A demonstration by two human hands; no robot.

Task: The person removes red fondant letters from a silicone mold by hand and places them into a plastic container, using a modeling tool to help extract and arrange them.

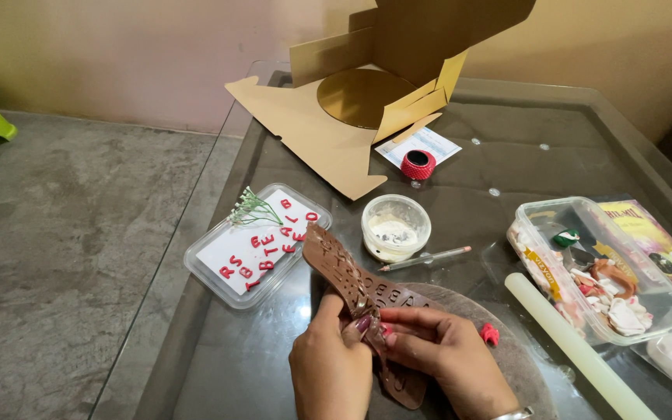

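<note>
An opened tan cardboard box (367, 85) with a round gold board inside stands at the table's far edge, a white-and-blue paper slip (429, 144) beside it, and a yellow-and-purple printed packet (651, 233) lies at right.

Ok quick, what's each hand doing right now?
Left hand: closed on the brown letter mould.
Right hand: fingers pinched on the same mould.
</note>
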